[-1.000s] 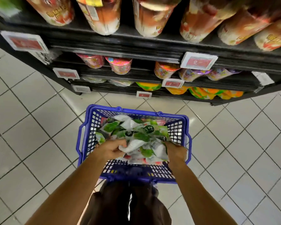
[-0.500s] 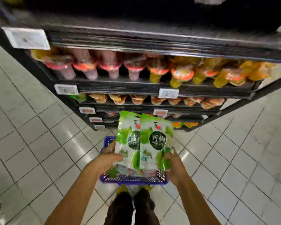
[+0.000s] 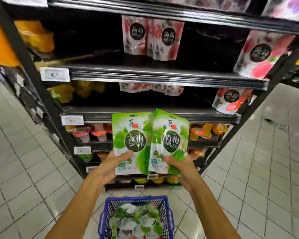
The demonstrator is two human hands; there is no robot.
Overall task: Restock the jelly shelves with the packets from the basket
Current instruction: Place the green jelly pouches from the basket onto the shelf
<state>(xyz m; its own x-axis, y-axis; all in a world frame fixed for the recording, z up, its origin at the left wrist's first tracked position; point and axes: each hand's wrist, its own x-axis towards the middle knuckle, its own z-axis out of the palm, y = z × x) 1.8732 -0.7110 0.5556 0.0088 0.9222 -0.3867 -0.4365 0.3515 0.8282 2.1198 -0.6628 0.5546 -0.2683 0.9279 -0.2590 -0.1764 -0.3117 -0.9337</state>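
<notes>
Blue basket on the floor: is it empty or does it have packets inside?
Not empty. The blue basket holds a heap of green-and-white packets that hides its bottom.

A black metal shelf rack [image 3: 162, 78] stands on pale floor tiles [image 3: 24, 169]; pink-and-white jelly pouches [image 3: 136, 35] stand on its upper shelves, a blue plastic basket [image 3: 136, 198] on the floor.

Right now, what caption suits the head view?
Left hand and right hand hold green packets before the shelves, basket below.
</notes>
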